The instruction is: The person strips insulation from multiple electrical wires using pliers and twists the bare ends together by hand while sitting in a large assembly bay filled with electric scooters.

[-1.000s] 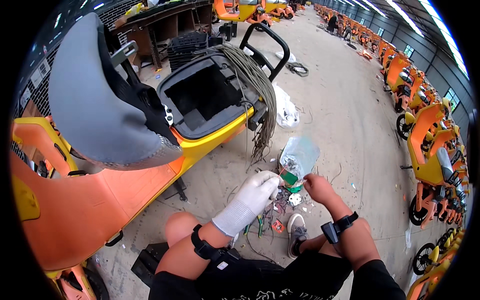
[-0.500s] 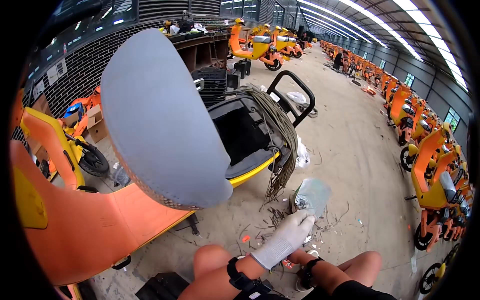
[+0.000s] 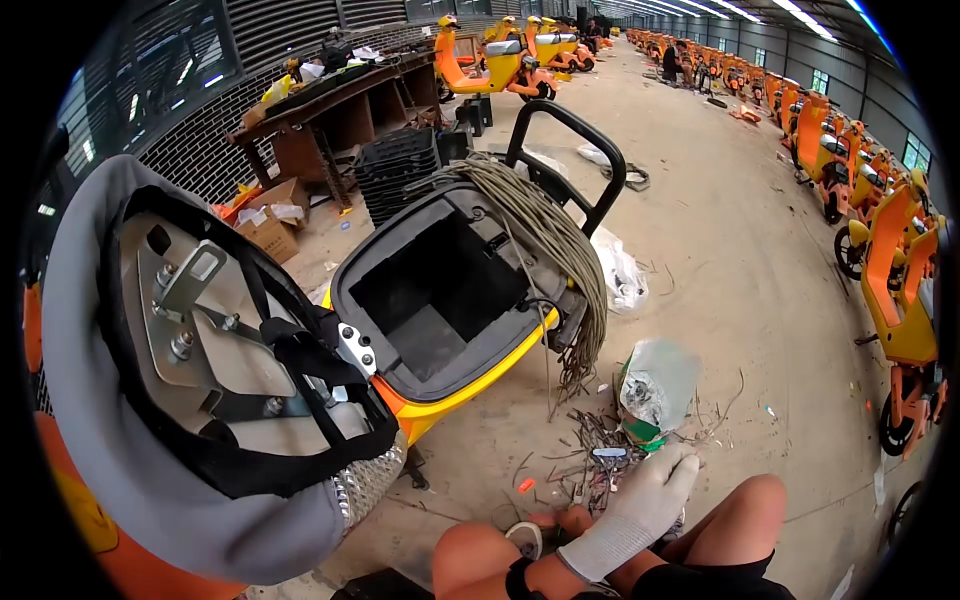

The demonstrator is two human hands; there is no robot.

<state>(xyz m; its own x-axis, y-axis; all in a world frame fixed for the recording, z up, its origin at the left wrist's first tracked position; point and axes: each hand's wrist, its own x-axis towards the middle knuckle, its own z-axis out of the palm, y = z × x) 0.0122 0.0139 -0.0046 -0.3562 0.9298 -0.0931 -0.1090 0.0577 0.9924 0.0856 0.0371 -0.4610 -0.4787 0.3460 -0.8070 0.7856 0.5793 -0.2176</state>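
My left hand (image 3: pixel 650 500), in a white glove, is closed with its fingertips pinched over the scrap-strewn floor; what it holds, if anything, is too small to make out. My right hand (image 3: pixel 572 520) is bare and low behind it, largely hidden, near a heap of wire scraps (image 3: pixel 590 450). A clear plastic bag (image 3: pixel 660 380) with green at its bottom lies just beyond them. To the left a yellow-orange scooter (image 3: pixel 480 365) has its grey seat (image 3: pixel 110 400) raised, metal brackets showing underneath, and an open black compartment (image 3: pixel 430 295). A coil of cables (image 3: pixel 540 230) drapes over its rear.
A cluttered workbench (image 3: pixel 360 100), stacked black crates (image 3: pixel 390 175) and cardboard boxes (image 3: pixel 268 238) stand at the back left. Scooters (image 3: pixel 890 280) line the right side, and a white sack (image 3: pixel 615 270) lies beyond the compartment. Two people (image 3: pixel 675 65) are far down the hall.
My head view has shifted, showing the seat's underside now. My right hand, raised beside the bag a second ago, is lower and behind my left hand, which has moved rightward in the picture.
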